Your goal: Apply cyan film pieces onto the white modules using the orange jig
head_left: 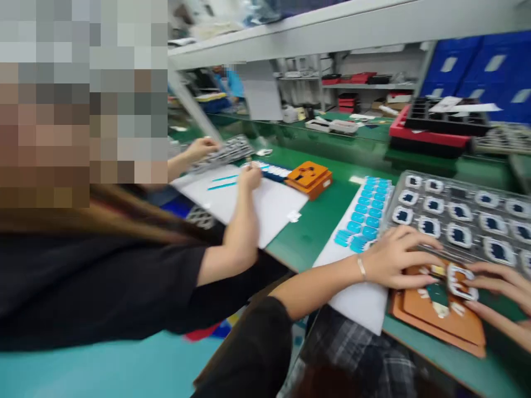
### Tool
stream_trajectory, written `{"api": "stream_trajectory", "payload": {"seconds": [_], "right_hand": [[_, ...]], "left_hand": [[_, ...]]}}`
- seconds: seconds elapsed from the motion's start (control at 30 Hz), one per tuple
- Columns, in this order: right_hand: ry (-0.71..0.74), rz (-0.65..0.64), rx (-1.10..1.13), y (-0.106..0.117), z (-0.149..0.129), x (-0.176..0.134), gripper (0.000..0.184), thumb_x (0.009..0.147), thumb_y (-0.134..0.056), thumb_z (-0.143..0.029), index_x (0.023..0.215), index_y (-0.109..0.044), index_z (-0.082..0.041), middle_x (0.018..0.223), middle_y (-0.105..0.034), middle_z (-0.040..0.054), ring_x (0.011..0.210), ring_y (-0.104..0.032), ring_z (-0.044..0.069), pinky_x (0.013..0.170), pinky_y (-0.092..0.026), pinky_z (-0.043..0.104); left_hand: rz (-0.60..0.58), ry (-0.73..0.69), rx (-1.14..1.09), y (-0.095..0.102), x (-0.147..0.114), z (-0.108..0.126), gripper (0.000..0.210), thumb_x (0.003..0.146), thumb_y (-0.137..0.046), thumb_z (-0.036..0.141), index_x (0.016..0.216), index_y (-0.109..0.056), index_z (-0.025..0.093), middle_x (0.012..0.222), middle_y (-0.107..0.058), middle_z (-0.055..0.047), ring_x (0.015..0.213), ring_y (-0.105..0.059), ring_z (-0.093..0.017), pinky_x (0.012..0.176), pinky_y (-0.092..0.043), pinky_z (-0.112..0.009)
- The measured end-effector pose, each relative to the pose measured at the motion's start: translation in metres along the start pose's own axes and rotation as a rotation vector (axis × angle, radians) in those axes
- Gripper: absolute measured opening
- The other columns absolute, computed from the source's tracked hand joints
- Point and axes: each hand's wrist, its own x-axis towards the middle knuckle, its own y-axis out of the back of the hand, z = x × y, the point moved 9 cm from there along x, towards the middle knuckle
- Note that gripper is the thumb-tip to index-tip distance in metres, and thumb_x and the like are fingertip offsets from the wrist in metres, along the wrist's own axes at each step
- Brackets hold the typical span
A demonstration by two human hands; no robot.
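1. Room, head view: white shelf (332, 34) spanning the top; blue bins (485, 72) at back right; a red tray (433, 134) with a black tray (450, 117) stacked on it.
2. Surface: one green bench (301, 232), shared with a co-worker at my left, whose hand (250, 176) is over white paper (274, 213); an orange block (309, 176) stands beside that paper.
3. Frame (452, 282), white: over the upper right part of my orange fixture (452, 323); whether it touches, I cannot tell.
4. My right hand (500, 287): narrow, holding the frame's right edge between fingers and thumb, probably to keep its opening unobstructed.
5. My left hand (400, 254): fingers parted at the fixture's upper left, thumb low, perhaps steadying it. A small yellow piece (437, 270) shows between the fingertips; I cannot tell whether it is pinched.
6. Fixture: flat at the bench's near edge, presumably to lie within reach of both hands.
7. Clear tray (458, 192): just beyond the fixture, white-rimmed dark parts in rows, likely pocketed to keep them apart.
8. Blue pieces (367, 210): in two columns on a white sheet (360, 309), left of the tray; the order would seem to ease picking.
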Motion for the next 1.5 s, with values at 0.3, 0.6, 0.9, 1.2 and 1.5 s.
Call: {"api": "stream_trajectory", "payload": {"seconds": [0.3,0.6,0.9,1.2,1.5], "right_hand": [[0.028,-0.076,0.111,0.005,-0.027,0.007,0.023,0.09,-0.067,-0.029,0.112,-0.073,-0.029,0.127,-0.067,0.0082,0.108,-0.066,0.025,0.091,-0.054,0.045],[0.038,0.064,0.07,0.003,-0.05,0.007,0.017,0.085,-0.074,-0.038,0.099,-0.077,-0.03,0.113,-0.074,0.0056,0.085,-0.06,0.023,0.074,-0.05,0.043],[0.047,0.076,0.115,-0.005,-0.056,0.007,0.017,0.085,-0.074,-0.035,0.099,-0.078,-0.027,0.115,-0.074,0.0066,0.085,-0.055,0.023,0.072,-0.049,0.042],[0.025,0.074,0.089,-0.008,-0.053,0.004,0.017,0.084,-0.074,-0.037,0.1,-0.077,-0.032,0.116,-0.073,0.0029,0.086,-0.053,0.024,0.073,-0.049,0.044],[0.013,0.027,0.065,-0.011,-0.051,0.003,0.017,0.086,-0.072,-0.037,0.101,-0.078,-0.031,0.121,-0.071,0.0014,0.091,-0.051,0.024,0.078,-0.049,0.045]], "left_hand": [[-0.001,0.15,-0.124,0.006,-0.008,-0.012,0.041,0.081,-0.069,0.057,0.1,-0.071,0.021,0.109,-0.07,-0.006,0.102,-0.052,-0.024,0.091,-0.047,-0.043],[-0.064,0.203,-0.12,-0.001,-0.01,-0.002,0.063,0.074,-0.073,0.063,0.115,-0.066,0.016,0.113,-0.068,-0.01,0.104,-0.05,-0.026,0.09,-0.046,-0.044],[-0.081,0.253,-0.14,-0.003,-0.012,-0.003,0.05,0.081,-0.071,0.056,0.112,-0.066,0.017,0.114,-0.067,-0.009,0.106,-0.05,-0.026,0.092,-0.045,-0.045],[-0.157,0.289,-0.122,-0.007,-0.014,-0.008,0.052,0.08,-0.069,0.06,0.113,-0.066,0.02,0.12,-0.065,-0.009,0.11,-0.048,-0.028,0.094,-0.043,-0.047],[-0.105,0.236,-0.129,-0.004,-0.013,-0.004,0.045,0.083,-0.068,0.055,0.112,-0.065,0.02,0.115,-0.067,-0.009,0.106,-0.05,-0.027,0.091,-0.045,-0.046]]}}
